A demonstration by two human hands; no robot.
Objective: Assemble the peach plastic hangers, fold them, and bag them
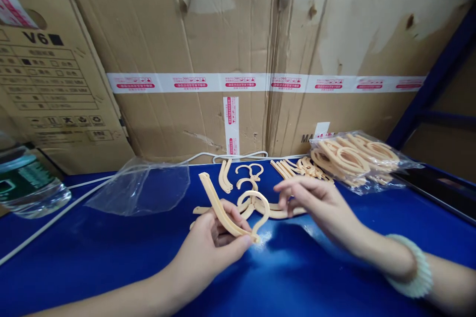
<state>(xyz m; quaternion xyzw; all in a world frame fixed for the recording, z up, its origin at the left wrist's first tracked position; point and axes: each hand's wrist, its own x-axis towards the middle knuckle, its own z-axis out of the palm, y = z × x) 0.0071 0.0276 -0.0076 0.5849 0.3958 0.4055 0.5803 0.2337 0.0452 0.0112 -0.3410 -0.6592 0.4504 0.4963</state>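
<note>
My left hand (208,247) is closed around a beige plastic hanger arm (215,203), pinching the end where it meets a curved hook (267,210). The arm tilts up to the left. My right hand (327,210) is apart from it on the right, fingers loosely bent, with nothing visible in them. Its fingertips are over the end of a beige hanger (277,212) lying on the blue table behind the held piece; whether they touch it is unclear. Loose hooks (250,172) and a pair of hanger arms (225,176) lie farther back.
More loose hanger pieces (293,168) lie at the back, beside a clear bag of beige parts (357,156). To the left are an empty plastic bag (145,190), a white cable (48,225) and a water bottle (29,183). Cardboard (193,124) stands behind the blue table (111,262).
</note>
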